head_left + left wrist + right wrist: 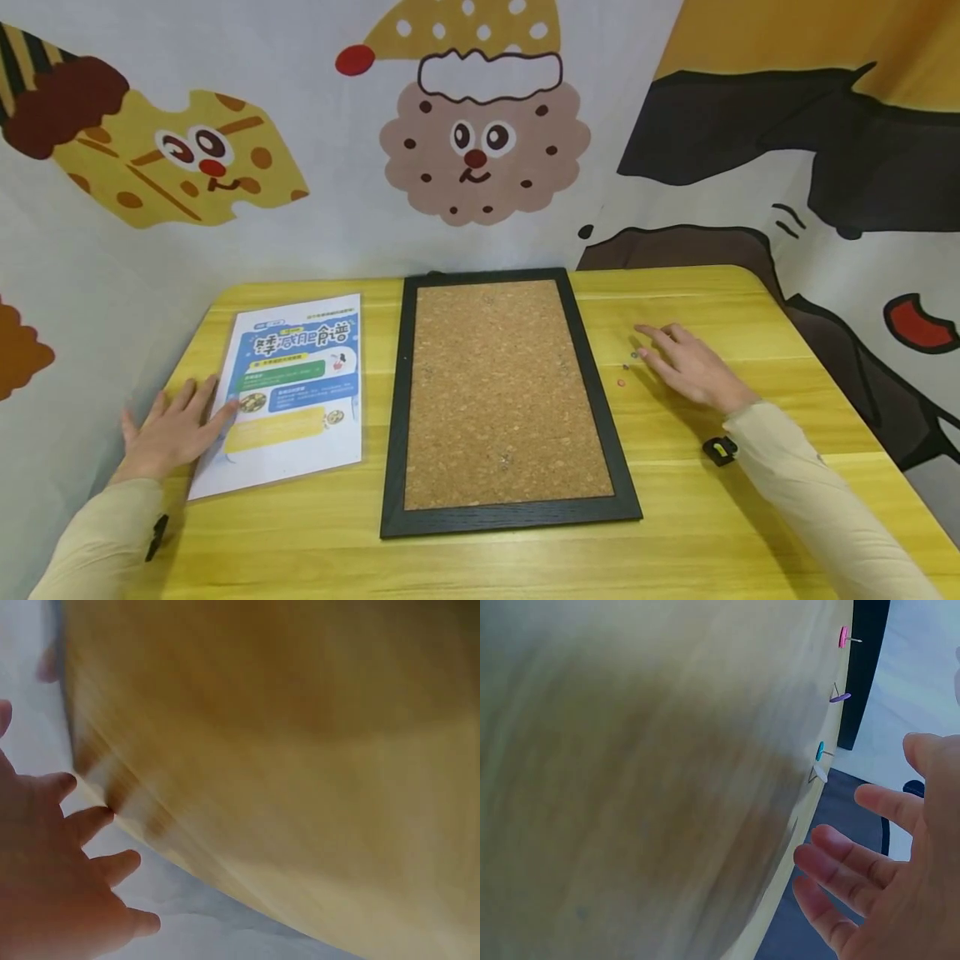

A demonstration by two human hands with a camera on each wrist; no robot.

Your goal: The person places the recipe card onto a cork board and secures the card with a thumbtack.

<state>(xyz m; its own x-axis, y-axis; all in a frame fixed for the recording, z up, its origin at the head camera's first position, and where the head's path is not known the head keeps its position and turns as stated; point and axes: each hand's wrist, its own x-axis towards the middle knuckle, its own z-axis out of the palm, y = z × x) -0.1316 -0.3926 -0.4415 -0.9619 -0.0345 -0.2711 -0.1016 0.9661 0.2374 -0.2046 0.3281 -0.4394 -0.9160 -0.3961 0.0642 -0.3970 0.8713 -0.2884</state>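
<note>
My left hand (171,429) lies spread at the left edge of a printed sheet (300,442) with blue, green and yellow panels, its thumb overlapping that edge. In the left wrist view the same hand (52,877) shows its fingers apart. My right hand (693,367) hovers over the right side of the table, fingers loosely extended and holding nothing. Close to its fingertips lie several thumbtacks; the right wrist view shows a pink thumbtack (843,637), a purple thumbtack (841,697), a teal thumbtack (820,751) and a white thumbtack (820,773).
A cork board (498,392) in a black frame lies on the wooden table (300,542) between the sheet and the tacks, with small marks on its cork. Behind the table hangs a white cloth (322,242) printed with cartoon food.
</note>
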